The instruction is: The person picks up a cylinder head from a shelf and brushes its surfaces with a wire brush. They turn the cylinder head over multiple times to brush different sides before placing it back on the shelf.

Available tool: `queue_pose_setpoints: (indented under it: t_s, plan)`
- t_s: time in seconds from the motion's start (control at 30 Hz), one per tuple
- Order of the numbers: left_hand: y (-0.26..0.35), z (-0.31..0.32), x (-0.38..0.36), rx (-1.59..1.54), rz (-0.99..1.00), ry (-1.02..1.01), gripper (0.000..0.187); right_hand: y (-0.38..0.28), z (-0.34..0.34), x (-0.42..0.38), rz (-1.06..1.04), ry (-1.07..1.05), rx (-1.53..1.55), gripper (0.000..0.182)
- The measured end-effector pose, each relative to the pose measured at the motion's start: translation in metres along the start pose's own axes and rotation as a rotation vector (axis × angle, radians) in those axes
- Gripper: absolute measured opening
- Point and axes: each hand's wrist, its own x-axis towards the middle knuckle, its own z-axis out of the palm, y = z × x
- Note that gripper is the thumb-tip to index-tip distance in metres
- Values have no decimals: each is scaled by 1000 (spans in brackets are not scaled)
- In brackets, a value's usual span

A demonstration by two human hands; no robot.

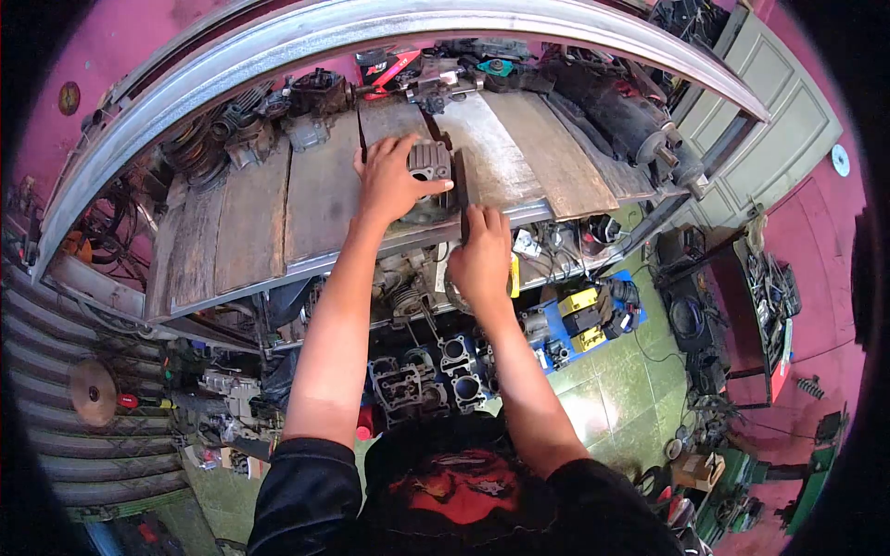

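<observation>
On the wooden bench top, a grey finned engine part, which looks like a cylinder head, sits near the front edge. My left hand is wrapped round its left side, with the thumb laid across the front of it. A dark, flat, narrow bar stands right beside the part's right side. The lower end of that bar runs into my right hand, which is closed in a fist at the bench's front edge. The fingers hide the end they grip.
Old engine parts line the back of the bench, under a curved metal beam. A dark cylindrical silencer-like part lies at right. Below, several engine castings and a blue mat with yellow boxes sit low down.
</observation>
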Motion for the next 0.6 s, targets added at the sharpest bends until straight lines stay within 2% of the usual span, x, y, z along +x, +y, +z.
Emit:
queue_pose_setpoints:
  t_s: [0.17, 0.27, 0.3, 0.4, 0.6]
  plan:
    - [-1, -2, -1, 11, 20, -23, 104, -21, -29, -46, -102, 85, 10, 57]
    - [-3, -2, 0, -23, 32, -41, 104, -8, -14, -27, -3, 56, 41, 50]
    - [-5, 0, 1, -22, 39, -40, 104, -5, -12, -13, 24, 12, 34, 42]
    - [-7, -1, 2, -47, 44, -53, 103, 9, 16, 19, -10, 93, -9, 37]
    - [-2, -5, 0, -13, 20, -66, 102, 4, 2, -12, -18, 20, 15, 50]
